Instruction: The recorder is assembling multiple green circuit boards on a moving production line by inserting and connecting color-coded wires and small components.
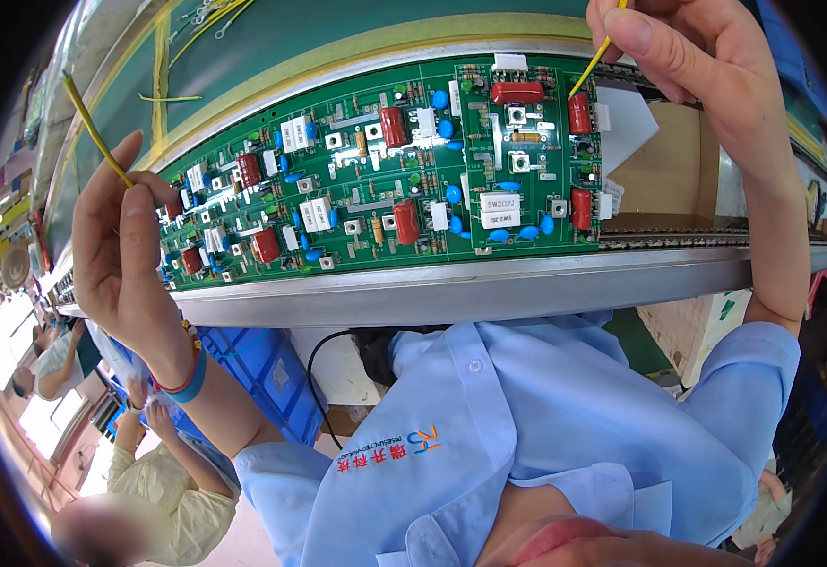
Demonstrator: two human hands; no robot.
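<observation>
A row of green circuit boards (366,180) lies on a metal conveyor rail (451,288), studded with red capacitors, blue discs and white blocks. My left hand (125,250) is raised at the boards' left end and pinches a yellow wire (92,128) that sticks up and to the left. My right hand (692,66) is at the upper right and pinches another yellow wire (588,68), whose lower tip touches the top right corner of the rightmost board (527,156) near a red capacitor (579,113).
A cardboard sheet (664,165) and white paper (626,118) lie on the line right of the boards. A green bench surface with yellow tape (338,38) lies behind. A blue crate (262,369) sits below the rail. Other people sit at lower left (163,482).
</observation>
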